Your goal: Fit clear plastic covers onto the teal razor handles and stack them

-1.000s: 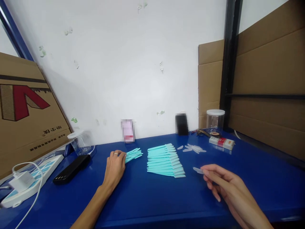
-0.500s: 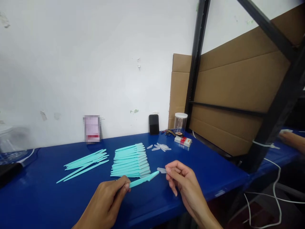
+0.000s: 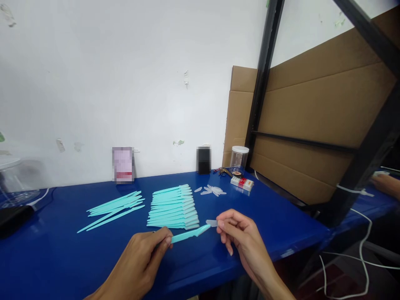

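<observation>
My left hand [image 3: 140, 258] pinches the handle of a turquoise eyebrow razor [image 3: 187, 236], its blade end pointing right. Between the thumb and fingertips of my right hand [image 3: 242, 239] is a small translucent blade cover [image 3: 211, 223], held close to the razor's tip. Whether the two touch cannot be made out. Just behind my hands lies a neat row of eyebrow razors [image 3: 170, 208] with covers over their right ends. Farther left, several razors without covers [image 3: 115, 205] lie in a loose bundle. A small heap of loose covers [image 3: 214, 191] rests behind my right hand.
On the blue table [image 3: 62, 266], a phone [image 3: 204, 160] and a pink card [image 3: 123, 165] lean against the wall. A lidded clear jar [image 3: 239, 158], keys [image 3: 223, 171] and a red-and-white box [image 3: 242, 183] stand back right. A black rack post [image 3: 359, 166] rises right; another person's hand [image 3: 387, 183] shows beyond.
The camera view has shifted slightly, so the table items appear a little higher and to the right. Both hands keep the same hold, with the razor tip and cover still close together.
</observation>
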`<state>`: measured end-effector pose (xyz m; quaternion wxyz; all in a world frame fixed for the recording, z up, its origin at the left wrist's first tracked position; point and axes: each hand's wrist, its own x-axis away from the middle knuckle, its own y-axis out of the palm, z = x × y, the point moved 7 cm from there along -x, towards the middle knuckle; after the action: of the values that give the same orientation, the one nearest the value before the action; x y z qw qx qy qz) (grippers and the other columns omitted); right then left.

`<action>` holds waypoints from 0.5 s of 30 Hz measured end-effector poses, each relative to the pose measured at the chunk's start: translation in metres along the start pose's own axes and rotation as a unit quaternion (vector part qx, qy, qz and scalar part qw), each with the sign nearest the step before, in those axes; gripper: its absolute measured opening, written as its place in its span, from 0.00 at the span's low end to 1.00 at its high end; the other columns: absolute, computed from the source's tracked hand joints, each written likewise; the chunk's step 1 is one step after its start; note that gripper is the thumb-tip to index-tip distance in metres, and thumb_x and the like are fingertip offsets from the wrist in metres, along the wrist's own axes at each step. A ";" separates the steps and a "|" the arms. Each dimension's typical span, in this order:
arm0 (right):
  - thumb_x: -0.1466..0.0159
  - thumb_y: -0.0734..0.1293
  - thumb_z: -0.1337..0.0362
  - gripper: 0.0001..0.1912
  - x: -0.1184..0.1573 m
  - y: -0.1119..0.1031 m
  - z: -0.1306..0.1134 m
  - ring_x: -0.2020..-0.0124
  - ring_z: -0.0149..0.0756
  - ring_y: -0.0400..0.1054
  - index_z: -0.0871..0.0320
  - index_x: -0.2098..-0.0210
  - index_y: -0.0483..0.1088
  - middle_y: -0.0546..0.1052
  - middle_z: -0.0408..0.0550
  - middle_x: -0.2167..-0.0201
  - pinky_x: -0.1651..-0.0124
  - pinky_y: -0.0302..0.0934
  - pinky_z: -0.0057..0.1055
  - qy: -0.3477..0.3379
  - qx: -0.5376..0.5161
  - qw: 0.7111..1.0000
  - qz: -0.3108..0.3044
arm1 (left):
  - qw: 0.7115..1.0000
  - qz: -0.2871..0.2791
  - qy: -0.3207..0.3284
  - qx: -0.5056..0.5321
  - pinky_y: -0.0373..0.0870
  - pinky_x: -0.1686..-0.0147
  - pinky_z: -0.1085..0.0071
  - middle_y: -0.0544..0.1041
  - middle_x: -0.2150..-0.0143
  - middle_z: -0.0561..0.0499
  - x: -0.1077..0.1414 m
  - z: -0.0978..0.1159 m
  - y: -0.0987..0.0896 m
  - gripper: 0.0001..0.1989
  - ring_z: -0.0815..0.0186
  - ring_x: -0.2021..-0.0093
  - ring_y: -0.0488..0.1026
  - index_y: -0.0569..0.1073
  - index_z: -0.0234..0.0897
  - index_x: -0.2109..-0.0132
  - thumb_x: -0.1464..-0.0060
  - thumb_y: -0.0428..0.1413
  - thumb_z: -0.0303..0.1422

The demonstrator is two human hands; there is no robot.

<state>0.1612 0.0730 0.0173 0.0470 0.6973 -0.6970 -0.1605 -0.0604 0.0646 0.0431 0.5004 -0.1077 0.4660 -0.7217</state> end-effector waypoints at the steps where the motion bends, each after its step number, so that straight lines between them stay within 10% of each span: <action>1: 0.43 0.74 0.58 0.11 0.000 0.000 0.000 0.79 0.27 0.62 0.60 0.68 0.76 0.73 0.45 0.76 0.84 0.53 0.21 -0.001 0.002 1.000 -0.001 | 1.000 -0.001 0.001 -0.001 0.57 0.72 0.73 0.68 0.75 0.56 0.000 0.000 0.000 0.16 0.66 0.75 0.64 0.64 0.42 0.68 0.32 0.42 0.40; 15: 0.44 0.75 0.57 0.13 0.001 -0.004 0.001 0.82 0.26 0.60 0.61 0.72 0.76 0.72 0.44 0.79 0.81 0.55 0.24 0.003 0.029 1.000 0.010 | 0.999 -0.019 -0.040 0.012 0.54 0.71 0.72 0.62 0.74 0.56 0.002 -0.012 -0.001 0.18 0.67 0.74 0.58 0.64 0.41 0.68 0.32 0.40 0.44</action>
<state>0.1643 0.0720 0.0147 0.0299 0.6918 -0.7082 -0.1378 -0.0696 0.0697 0.0370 0.5058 -0.1391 0.4352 -0.7317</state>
